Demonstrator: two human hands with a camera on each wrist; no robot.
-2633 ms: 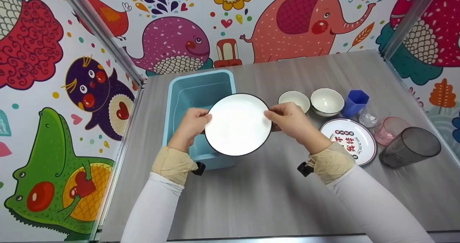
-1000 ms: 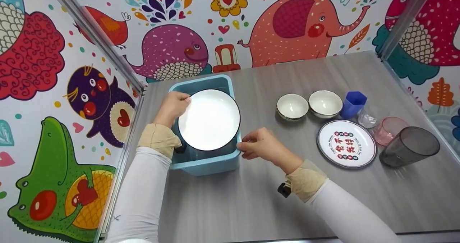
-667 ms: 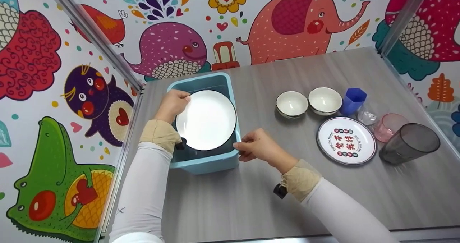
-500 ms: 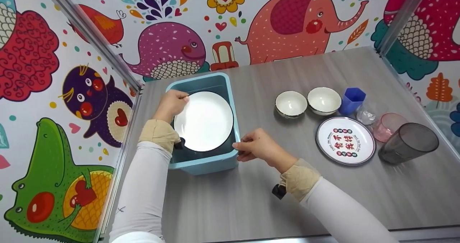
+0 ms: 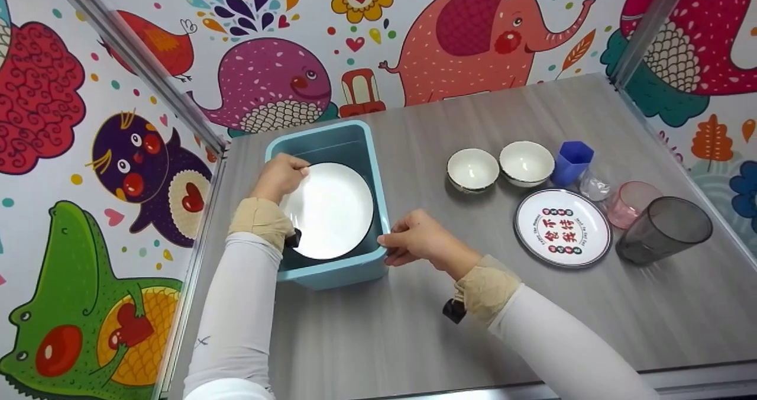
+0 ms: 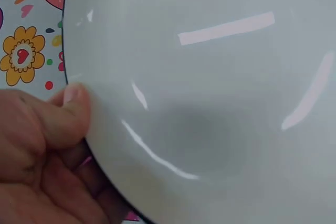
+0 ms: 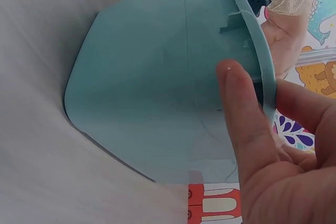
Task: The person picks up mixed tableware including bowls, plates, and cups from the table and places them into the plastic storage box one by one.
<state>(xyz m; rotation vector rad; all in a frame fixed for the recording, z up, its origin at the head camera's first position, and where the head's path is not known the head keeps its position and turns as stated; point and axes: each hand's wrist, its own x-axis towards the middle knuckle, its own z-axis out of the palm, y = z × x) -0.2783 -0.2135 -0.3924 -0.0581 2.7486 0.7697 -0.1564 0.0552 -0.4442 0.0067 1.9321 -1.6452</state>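
My left hand [image 5: 280, 178] pinches the left rim of a round white plate [image 5: 331, 210] with a dark edge. In the left wrist view the thumb lies on top of the plate and the other fingers are under it. The plate is inside the mouth of a light blue plastic bin [image 5: 378, 187]; whether it touches the bottom is hidden. My right hand [image 5: 427, 243] pinches the bin's right rim near the front corner. In the right wrist view one finger lies along the bin's outer wall [image 7: 142, 87], with others across the rim.
On the grey table [image 5: 449, 352], right of the bin, stand two small bowls [image 5: 473, 169], a blue cup [image 5: 572, 162], a small clear item [image 5: 595, 187], a printed plate [image 5: 563, 228], a pink cup [image 5: 634, 203] and a dark tumbler [image 5: 663, 231]. Patterned walls enclose the back and sides.
The plate, earlier held by both hands, has moved left over the bin and then down into its mouth. My right hand has let go of it and taken the bin's rim.
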